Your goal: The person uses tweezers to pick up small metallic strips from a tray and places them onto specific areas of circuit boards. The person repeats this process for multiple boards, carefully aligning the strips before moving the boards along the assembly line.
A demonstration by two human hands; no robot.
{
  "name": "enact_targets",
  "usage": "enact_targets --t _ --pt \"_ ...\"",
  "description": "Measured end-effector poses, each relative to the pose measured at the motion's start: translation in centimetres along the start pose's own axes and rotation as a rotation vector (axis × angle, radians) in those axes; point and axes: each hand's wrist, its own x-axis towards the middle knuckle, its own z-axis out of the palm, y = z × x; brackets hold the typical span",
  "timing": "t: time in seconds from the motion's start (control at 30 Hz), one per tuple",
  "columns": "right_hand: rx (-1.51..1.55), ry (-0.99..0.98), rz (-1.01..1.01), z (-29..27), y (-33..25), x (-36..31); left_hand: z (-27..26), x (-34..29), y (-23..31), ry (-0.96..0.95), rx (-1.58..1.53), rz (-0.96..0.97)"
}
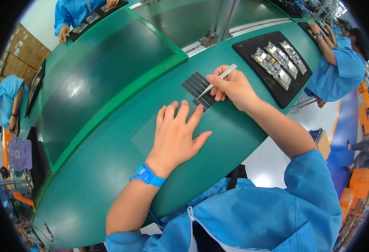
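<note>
My right hand [232, 87] pinches a pair of silver tweezers [220, 79] between thumb and fingers. Their tips rest at a clear sheet carrying several black strips [195, 83], near the strips' lower end. My left hand [175, 133] lies spread and flat on the same clear sheet [141, 138], its fingertips just beside the strips, holding nothing. A blue wrist strap [148, 175] circles my left wrist. Whether a strip is caught between the tweezer tips is too small to tell.
A black tray [258, 74] with three circuit boards [272, 67] sits to the right on the green table [109, 185]. A green-edged conveyor belt [100, 75] runs along the far left. People in blue work nearby, and a purple fan [18, 153] stands at far left.
</note>
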Motion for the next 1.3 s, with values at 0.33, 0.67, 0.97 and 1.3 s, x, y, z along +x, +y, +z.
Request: enact_targets --t 0.33,0.67,0.97,1.3 --pt "0.002 0.024 -0.012 0.7 0.0 -0.3 0.2 -0.5 -0.6 0.024 -0.03 -0.003" --pt "0.363 -0.034 -0.039 0.8 1.2 -0.7 -0.6 -0.2 -0.2 -0.007 -0.023 -0.017" --pt "-0.975 0.237 -0.935 -2.8 0.9 -4.2 -0.2 0.2 0.1 -0.019 -0.017 0.024" --pt "-1.775 0.528 -0.87 -14.8 3.4 -2.3 0.4 -0.3 -0.5 -0.027 -0.03 0.027"
